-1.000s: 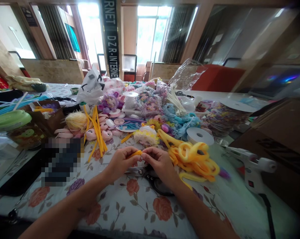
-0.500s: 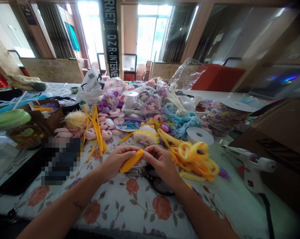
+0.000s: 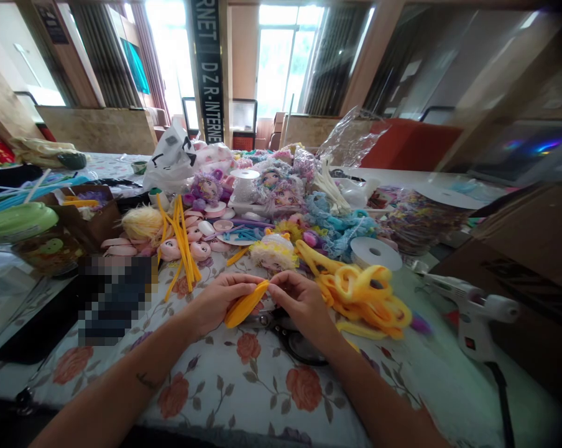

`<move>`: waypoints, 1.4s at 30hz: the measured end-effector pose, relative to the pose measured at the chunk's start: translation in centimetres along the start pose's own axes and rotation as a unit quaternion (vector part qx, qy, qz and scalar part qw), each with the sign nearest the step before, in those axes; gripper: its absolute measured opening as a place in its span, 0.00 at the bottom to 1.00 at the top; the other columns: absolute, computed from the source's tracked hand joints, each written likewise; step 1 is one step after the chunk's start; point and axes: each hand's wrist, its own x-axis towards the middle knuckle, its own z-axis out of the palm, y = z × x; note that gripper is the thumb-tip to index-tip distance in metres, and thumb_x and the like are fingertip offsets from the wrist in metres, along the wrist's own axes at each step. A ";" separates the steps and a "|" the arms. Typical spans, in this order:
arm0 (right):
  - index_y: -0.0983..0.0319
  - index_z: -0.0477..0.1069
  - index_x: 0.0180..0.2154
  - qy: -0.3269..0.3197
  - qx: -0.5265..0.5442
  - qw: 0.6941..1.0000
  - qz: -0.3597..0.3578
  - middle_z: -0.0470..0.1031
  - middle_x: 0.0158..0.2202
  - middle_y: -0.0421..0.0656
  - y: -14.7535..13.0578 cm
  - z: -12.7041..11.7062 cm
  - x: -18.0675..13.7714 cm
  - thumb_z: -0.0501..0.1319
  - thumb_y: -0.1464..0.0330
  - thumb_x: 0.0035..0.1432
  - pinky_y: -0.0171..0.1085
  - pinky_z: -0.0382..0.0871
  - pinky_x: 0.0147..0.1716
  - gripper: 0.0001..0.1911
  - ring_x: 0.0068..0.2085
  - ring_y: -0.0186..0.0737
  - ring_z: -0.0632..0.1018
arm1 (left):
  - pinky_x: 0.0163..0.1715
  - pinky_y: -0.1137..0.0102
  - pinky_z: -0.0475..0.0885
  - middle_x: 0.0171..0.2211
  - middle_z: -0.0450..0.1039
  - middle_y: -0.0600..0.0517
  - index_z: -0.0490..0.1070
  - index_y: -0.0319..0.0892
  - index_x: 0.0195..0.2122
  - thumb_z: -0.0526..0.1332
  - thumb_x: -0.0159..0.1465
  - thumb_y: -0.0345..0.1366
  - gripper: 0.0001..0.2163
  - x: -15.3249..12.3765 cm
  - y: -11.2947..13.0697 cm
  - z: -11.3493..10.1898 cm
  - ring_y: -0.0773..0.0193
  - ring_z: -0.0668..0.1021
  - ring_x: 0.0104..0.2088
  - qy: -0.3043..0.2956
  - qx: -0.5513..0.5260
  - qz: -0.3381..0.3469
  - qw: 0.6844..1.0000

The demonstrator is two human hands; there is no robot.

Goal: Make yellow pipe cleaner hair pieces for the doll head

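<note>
Between my hands is a bent yellow pipe cleaner piece (image 3: pixel 246 306), folded into a narrow leaf shape that slants down to the left. My left hand (image 3: pixel 218 302) pinches it along its upper side with thumb and fingers. At its upper right tip, my right hand (image 3: pixel 304 305) closes thumb and forefinger on the same piece. Black-handled scissors (image 3: pixel 299 345) lie on the cloth beneath my right hand, partly covered by it. Just beyond my fingers sits a doll head (image 3: pixel 272 252) with pale yellow trim. Thick yellow fluffy cord (image 3: pixel 362 298) lies in loops to the right.
A white glue gun (image 3: pixel 472 305) stands at the right by a cardboard box (image 3: pixel 533 267). Yellow strips (image 3: pixel 183 249) lie across small doll faces (image 3: pixel 199 250) at the left. A white spool (image 3: pixel 375 252), decorated doll heads and plastic bags (image 3: pixel 169 158) crowd the back. A dark phone-like slab (image 3: pixel 38 330) lies left.
The lower end of the yellow piece has tilted and swung slightly downward in my fingers. Both hands keep almost the same place and grip.
</note>
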 end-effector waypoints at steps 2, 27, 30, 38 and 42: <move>0.60 0.71 0.28 -0.002 -0.001 1.000 -0.001 0.71 0.24 0.39 0.1 0.0 0.1 0.64 0.61 0.52 0.33 0.62 0.23 0.09 0.24 0.35 0.70 | 0.32 0.69 0.72 0.31 0.78 0.47 0.77 0.38 0.41 0.66 0.55 0.37 0.13 0.1 -0.1 -0.1 0.64 0.77 0.29 0.003 0.009 0.004 1.000; 0.62 0.75 0.31 -0.066 -0.003 0.995 0.070 0.70 0.22 0.38 0.6 -0.7 0.5 0.62 0.57 0.54 0.31 0.60 0.22 0.14 0.23 0.31 0.67 | 0.31 0.70 0.72 0.27 0.77 0.52 0.64 0.40 0.51 0.69 0.53 0.39 0.25 0.1 -0.3 1.0 0.64 0.78 0.27 -0.005 0.126 0.108 0.986; 0.62 0.74 0.29 -0.088 -0.026 0.995 0.044 0.70 0.23 0.37 0.6 -0.8 0.6 0.62 0.58 0.54 0.31 0.60 0.22 0.13 0.23 0.31 0.67 | 0.30 0.69 0.73 0.25 0.77 0.53 0.65 0.40 0.49 0.70 0.51 0.39 0.26 -0.1 0.1 1.0 0.64 0.79 0.26 -0.019 0.084 0.079 0.993; 0.62 0.70 0.29 -0.016 0.018 0.996 0.086 0.70 0.20 0.37 1.5 -1.3 1.0 0.63 0.55 0.52 0.31 0.63 0.21 0.16 0.22 0.33 0.69 | 0.35 0.67 0.75 0.33 0.78 0.46 0.72 0.38 0.43 0.63 0.57 0.48 0.20 -0.2 0.6 0.8 0.60 0.81 0.32 -0.022 0.032 0.025 0.999; 0.63 0.72 0.30 0.107 0.071 0.990 0.066 0.71 0.21 0.38 1.4 -2.2 1.5 0.67 0.55 0.48 0.31 0.67 0.23 0.17 0.23 0.33 0.70 | 0.31 0.69 0.77 0.34 0.77 0.47 0.73 0.38 0.44 0.66 0.55 0.47 0.21 0.0 0.6 0.7 0.62 0.80 0.30 0.055 0.135 0.125 0.981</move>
